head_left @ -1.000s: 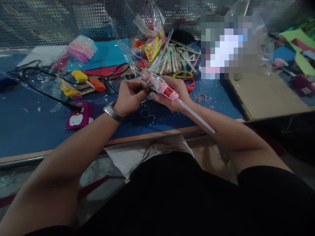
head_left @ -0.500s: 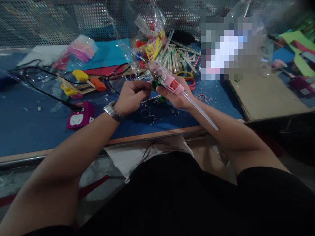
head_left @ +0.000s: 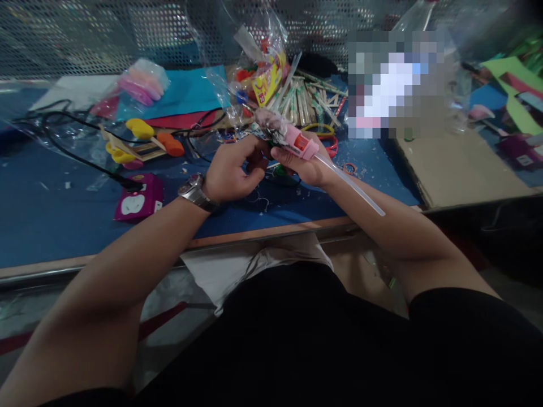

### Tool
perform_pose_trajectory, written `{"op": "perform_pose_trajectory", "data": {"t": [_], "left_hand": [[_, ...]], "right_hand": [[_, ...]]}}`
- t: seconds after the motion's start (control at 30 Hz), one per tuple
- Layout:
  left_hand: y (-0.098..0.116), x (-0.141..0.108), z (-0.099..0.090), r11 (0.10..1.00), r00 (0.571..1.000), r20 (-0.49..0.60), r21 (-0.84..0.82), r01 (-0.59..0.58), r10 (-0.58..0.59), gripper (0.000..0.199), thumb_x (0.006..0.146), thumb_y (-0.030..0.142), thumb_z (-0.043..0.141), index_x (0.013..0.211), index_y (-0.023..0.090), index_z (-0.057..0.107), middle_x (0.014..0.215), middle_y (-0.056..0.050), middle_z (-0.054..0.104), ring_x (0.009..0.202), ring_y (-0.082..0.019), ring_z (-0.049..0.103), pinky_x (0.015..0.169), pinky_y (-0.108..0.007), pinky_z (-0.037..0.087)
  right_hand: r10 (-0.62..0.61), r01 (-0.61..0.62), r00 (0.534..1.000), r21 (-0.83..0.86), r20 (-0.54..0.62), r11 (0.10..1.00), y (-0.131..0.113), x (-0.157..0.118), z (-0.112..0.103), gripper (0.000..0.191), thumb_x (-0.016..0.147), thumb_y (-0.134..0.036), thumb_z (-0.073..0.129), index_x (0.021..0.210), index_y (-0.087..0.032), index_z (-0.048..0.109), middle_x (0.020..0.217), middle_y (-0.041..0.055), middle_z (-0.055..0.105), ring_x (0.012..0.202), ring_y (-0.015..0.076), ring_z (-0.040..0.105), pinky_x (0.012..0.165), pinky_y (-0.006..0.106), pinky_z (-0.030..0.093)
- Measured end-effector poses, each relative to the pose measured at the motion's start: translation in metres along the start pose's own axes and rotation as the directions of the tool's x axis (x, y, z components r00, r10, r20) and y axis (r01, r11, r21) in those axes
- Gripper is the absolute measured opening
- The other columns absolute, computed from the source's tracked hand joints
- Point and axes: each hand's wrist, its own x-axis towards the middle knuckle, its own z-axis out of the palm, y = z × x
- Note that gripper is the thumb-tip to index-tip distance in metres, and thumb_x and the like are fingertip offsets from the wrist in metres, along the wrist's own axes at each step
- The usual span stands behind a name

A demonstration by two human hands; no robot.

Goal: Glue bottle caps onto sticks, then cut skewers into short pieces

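Note:
In my right hand [head_left: 311,164] is a pink hot glue gun [head_left: 292,137], its back end toward me and its smudged grey-pink front pointing away to the left. A long translucent glue stick [head_left: 354,187] sticks out of its back, lying over my right forearm. My left hand [head_left: 237,169], with a metal watch [head_left: 195,191] on the wrist, is at the gun's front end. Its fingers are curled together, and what they pinch is hidden behind them and the gun. A small green piece [head_left: 279,170] shows below my right fingers.
A purple power socket box [head_left: 139,198] with a black cable stands left. Behind it lies a stick model [head_left: 144,150] with yellow and orange parts. Wooden sticks [head_left: 299,104], scissors [head_left: 332,146] and plastic bags are at the back. Cardboard [head_left: 458,169] lies right.
My left hand has shifted slightly right, its fingers now reaching under the gun's front, where a green round piece showed before. The glue gun has barely moved.

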Motion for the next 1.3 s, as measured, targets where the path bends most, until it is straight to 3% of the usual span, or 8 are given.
{"op": "perform_pose_trajectory", "data": {"t": [0.17, 0.33, 0.63, 0.77, 0.9, 1.03, 1.2, 1.3], "left_hand": [[-0.001, 0.001, -0.001, 0.99, 0.995, 0.035, 0.099, -0.102, 0.099, 0.028, 0.083, 0.02, 0.069, 0.109, 0.027, 0.064, 0.073, 0.003, 0.066, 0.064, -0.019, 0.062, 0.064, -0.035, 0.038], [-0.003, 0.0, -0.002, 0.95, 0.98, 0.049, 0.243, -0.198, 0.192, 0.014, 0.102, 0.029, 0.058, 0.114, 0.025, 0.062, 0.083, -0.001, 0.071, 0.067, -0.019, 0.063, 0.065, -0.037, 0.041], [-0.006, -0.006, 0.004, 0.785, 0.965, 0.125, 0.562, -0.26, 0.229, 0.027, 0.115, 0.037, 0.043, 0.126, 0.021, 0.061, 0.073, -0.001, 0.065, 0.058, -0.019, 0.055, 0.067, -0.039, 0.048], [-0.008, -0.006, 0.008, 0.799, 0.962, 0.119, 0.536, -0.27, 0.246, 0.028, 0.113, 0.034, 0.042, 0.125, 0.018, 0.062, 0.071, -0.002, 0.063, 0.058, -0.021, 0.058, 0.068, -0.039, 0.049], [-0.011, -0.008, 0.008, 0.837, 0.975, 0.111, 0.5, -0.222, 0.193, 0.028, 0.108, 0.036, 0.054, 0.125, 0.017, 0.063, 0.074, -0.004, 0.065, 0.062, -0.023, 0.064, 0.071, -0.039, 0.051], [-0.009, -0.006, 0.007, 0.855, 0.966, 0.117, 0.45, -0.258, 0.23, 0.037, 0.097, 0.033, 0.061, 0.131, 0.018, 0.059, 0.076, -0.003, 0.066, 0.063, -0.024, 0.065, 0.07, -0.04, 0.051], [0.002, -0.003, 0.005, 0.896, 0.965, 0.049, 0.364, -0.256, 0.256, 0.026, 0.095, 0.033, 0.062, 0.117, 0.025, 0.051, 0.073, 0.002, 0.06, 0.059, -0.019, 0.057, 0.059, -0.037, 0.04], [0.002, -0.004, 0.003, 0.956, 0.985, -0.032, 0.247, -0.155, 0.168, 0.024, 0.101, 0.039, 0.065, 0.111, 0.027, 0.046, 0.073, 0.005, 0.055, 0.058, -0.014, 0.054, 0.058, -0.034, 0.036]], "right_hand": [[-0.019, 0.019, 1.0, 0.011, -0.005, 1.0, 0.003, 0.0, -0.002, 0.07, 0.087, -0.095, 0.073, 0.085, -0.025, 0.064, 0.068, 0.0001, 0.062, 0.061, 0.0199, 0.062, 0.056, 0.038, 0.057], [-0.019, 0.018, 1.0, 0.053, 0.018, 0.998, -0.001, 0.001, 0.001, 0.07, 0.087, -0.093, 0.076, 0.082, -0.025, 0.06, 0.066, -0.0009, 0.06, 0.058, 0.0176, 0.058, 0.054, 0.035, 0.052], [0.018, -0.02, 0.999, 0.067, 0.034, 0.998, -0.018, 0.0, 0.0, 0.069, 0.089, -0.088, 0.078, 0.079, -0.025, 0.053, 0.065, -0.001, 0.053, 0.066, 0.0166, 0.052, 0.06, 0.032, 0.047], [-0.026, 0.023, 0.999, 0.082, 0.026, 0.996, -0.02, 0.0, 0.001, 0.068, 0.089, -0.085, 0.08, 0.077, -0.024, 0.052, 0.068, -0.0001, 0.052, 0.079, 0.0204, 0.055, 0.069, 0.033, 0.05], [-0.075, 0.071, 0.997, 0.12, 0.032, 0.99, -0.015, 0.0, 0.003, 0.065, 0.091, -0.082, 0.079, 0.079, -0.024, 0.053, 0.077, 0.0008, 0.055, 0.079, 0.0198, 0.056, 0.071, 0.034, 0.053], [-0.096, 0.091, 0.994, 0.091, 0.048, 0.992, -0.008, 0.001, 0.005, 0.063, 0.093, -0.081, 0.077, 0.081, -0.025, 0.052, 0.081, 0.0014, 0.055, 0.081, 0.0208, 0.057, 0.074, 0.036, 0.057], [-0.098, 0.094, 0.994, 0.083, 0.045, 0.992, -0.007, 0.002, 0.003, 0.064, 0.09, -0.084, 0.078, 0.086, -0.025, 0.055, 0.084, 0.0022, 0.058, 0.089, 0.0238, 0.062, 0.081, 0.039, 0.061], [-0.09, 0.088, 0.996, 0.095, 0.019, 0.992, -0.009, 0.003, 0.001, 0.062, 0.087, -0.084, 0.08, 0.092, -0.025, 0.061, 0.079, 0.0003, 0.057, 0.087, 0.0239, 0.062, 0.085, 0.041, 0.061]]}}
